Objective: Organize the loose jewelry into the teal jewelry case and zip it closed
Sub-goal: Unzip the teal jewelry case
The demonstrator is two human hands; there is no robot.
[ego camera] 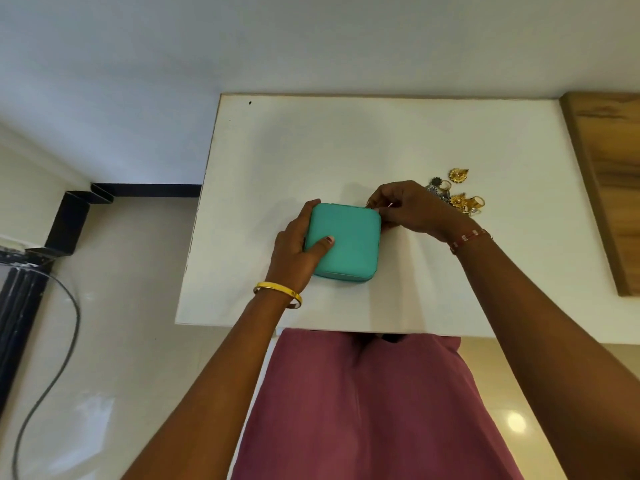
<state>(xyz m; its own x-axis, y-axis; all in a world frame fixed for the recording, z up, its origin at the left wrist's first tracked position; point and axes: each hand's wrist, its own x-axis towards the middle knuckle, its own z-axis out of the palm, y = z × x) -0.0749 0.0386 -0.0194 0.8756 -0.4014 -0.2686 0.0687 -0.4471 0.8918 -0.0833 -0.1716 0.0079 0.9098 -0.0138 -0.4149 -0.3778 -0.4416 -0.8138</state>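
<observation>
- Case (346,242), teal, square with rounded corners: lies flat and closed on the white table (311,143), near the middle and toward my edge of it.
- Left hand (298,244): grasps the case's left side, fingers curled round the far left corner, thumb lying flat across the lid.
- Right hand (405,207): fingers pinched together at the case's far right corner, on what looks like the zip pull; the pull itself is too small to make out clearly.
- Loose jewelry (457,194): small cluster of gold and silver-toned pieces, flower-shaped ones and rings among them, on the table just beyond and to the right of my right hand, apart from the case.
- Bangle (277,289), yellow: on my left wrist.
- Bracelet (469,239), red and white beads: on my right wrist.
- Garment (363,403), maroon: covers my lap below the table's near edge.
- Wooden panel (609,174): stands along the table's right side.
- Cable (65,348), grey: curves across the pale floor on the left.
</observation>
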